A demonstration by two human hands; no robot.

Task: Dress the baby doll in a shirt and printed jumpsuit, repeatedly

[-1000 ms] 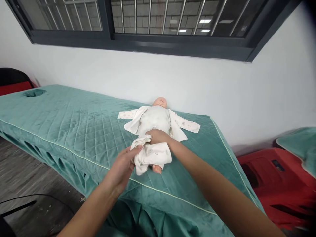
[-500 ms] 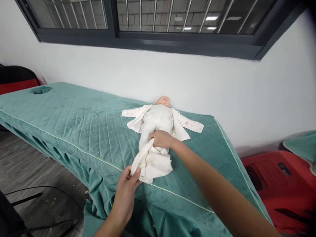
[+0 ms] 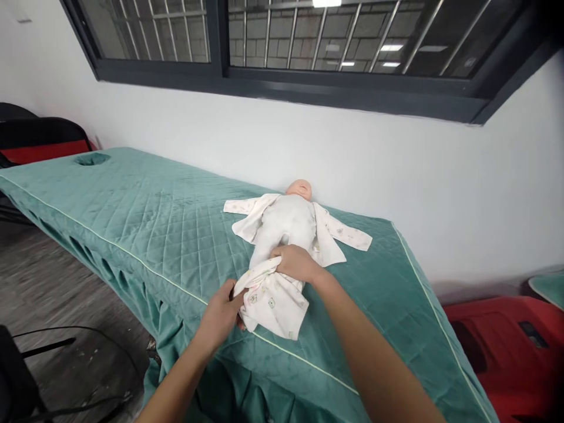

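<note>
A baby doll [image 3: 288, 218] with a soft white body lies on its back on the green quilted bed, its head toward the wall. A white printed baby jacket [image 3: 350, 234] lies open around it, sleeves spread to both sides. White printed baby pants [image 3: 275, 302] are bunched around the doll's lower legs. My left hand [image 3: 224, 311] grips the left edge of the pants near the bed's front edge. My right hand [image 3: 296, 262] is closed on the upper edge of the pants, between the doll's legs. The doll's feet are hidden in the cloth.
The green bed [image 3: 176, 217] stands along a white wall under a barred window [image 3: 282, 88], with a face hole [image 3: 91, 158] at its far left. A red plastic object [image 3: 506, 346] stands at the right. A black and red chair [image 3: 44, 144] is at the left; cables lie on the floor.
My left hand has moved its grip deeper into the pants' edge and turned over. The pants have spread and shifted a little. My right hand keeps its hold. The view has tilted slightly.
</note>
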